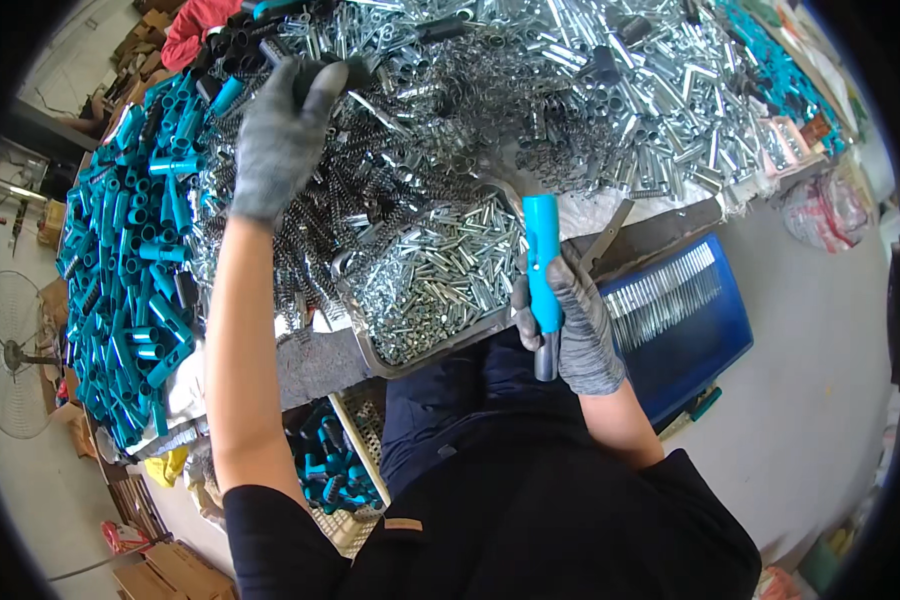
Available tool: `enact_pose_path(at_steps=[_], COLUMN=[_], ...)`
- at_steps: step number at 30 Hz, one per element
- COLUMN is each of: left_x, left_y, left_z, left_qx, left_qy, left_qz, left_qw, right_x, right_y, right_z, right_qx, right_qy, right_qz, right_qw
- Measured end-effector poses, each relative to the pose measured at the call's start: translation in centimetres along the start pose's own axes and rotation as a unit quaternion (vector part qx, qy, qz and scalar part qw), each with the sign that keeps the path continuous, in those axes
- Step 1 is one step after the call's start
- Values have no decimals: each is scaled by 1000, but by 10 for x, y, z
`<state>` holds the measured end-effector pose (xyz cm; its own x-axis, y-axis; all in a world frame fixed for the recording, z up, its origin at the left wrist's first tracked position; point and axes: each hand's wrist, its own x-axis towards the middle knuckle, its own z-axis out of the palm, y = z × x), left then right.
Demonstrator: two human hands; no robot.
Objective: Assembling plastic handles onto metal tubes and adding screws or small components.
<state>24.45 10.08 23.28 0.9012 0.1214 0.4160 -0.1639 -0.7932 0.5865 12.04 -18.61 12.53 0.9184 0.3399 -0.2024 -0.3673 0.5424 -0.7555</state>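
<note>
At three o'clock my right hand (578,325) clamps the teal tube (541,235), likely for steadiness; at eleven, I cannot tell whether my left hand (282,145) grips.

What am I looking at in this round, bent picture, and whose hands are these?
No machine here: one person works in grey gloves. A wide fisheye camera on their head looks down, so straight edges curve near the rim.

The right hand holds a teal tube with a dark grey end pointing down. The left hand is over dark parts at the far side; whether it grips one is unclear.

On the table lie heaps of teal tubes, dark springs and shiny metal pieces. A metal tray nearest the person holds small pins.
</note>
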Motion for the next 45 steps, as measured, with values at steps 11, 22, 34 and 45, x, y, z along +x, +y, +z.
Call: enact_pose_path(at_steps=[11,22,34,45], left_x=[-179,-210,-207,-82], left_y=[-6,3,20,-68], left_z=[37,-13,7,-9], left_qx=[-587,-184,-337,350], left_qy=[-61,-221,-191,-78], left_qz=[-355,-48,153,96], left_qw=[725,956,909,928], right_x=[-21,-30,-40,-14], right_y=[17,22,25,22], right_z=[22,32,42,43], right_qx=[-67,-288,-9,-143], right_qy=[-105,-263,-262,-106], right_qz=[121,267,372,205], right_qw=[985,881,891,962])
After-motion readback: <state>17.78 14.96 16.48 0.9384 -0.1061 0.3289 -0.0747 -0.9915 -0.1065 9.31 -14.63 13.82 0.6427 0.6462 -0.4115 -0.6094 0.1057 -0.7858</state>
